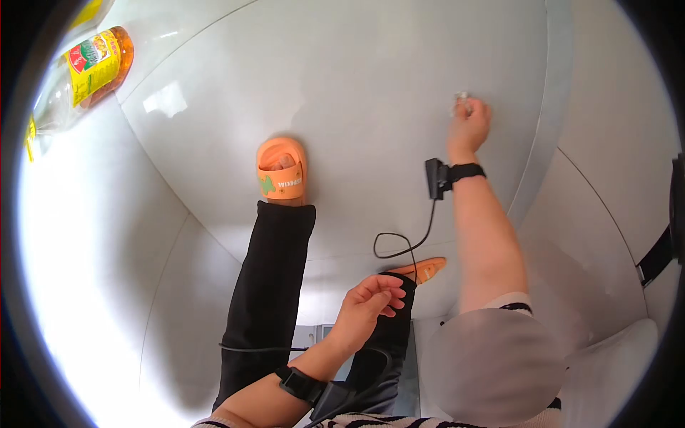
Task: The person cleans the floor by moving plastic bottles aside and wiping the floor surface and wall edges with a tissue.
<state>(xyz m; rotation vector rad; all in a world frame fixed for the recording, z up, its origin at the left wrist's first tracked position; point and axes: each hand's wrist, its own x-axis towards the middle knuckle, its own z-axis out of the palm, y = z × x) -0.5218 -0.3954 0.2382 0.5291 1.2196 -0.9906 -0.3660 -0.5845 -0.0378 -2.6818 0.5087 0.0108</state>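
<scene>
My right hand [471, 130] reaches out over the pale tiled floor [371, 93], its fingers closed on a small whitish crumpled thing [461, 98]. That thing is mostly hidden by the fingers, and its kind is unclear. It is at or just above the floor surface; I cannot tell whether it touches. My left hand [367, 307] hangs in front of my body with loosely curled fingers and nothing visible in it. A black band with a small box [437, 178] is on my right wrist, and another black band [303, 386] is on my left.
A clear bottle with a yellow label and amber liquid [96, 65] is at the upper left. My feet are in orange slippers [287, 187], one forward and one back. A thin black cable [382, 255] loops down from the right wristband. A pale wall edge [542, 143] runs along the right.
</scene>
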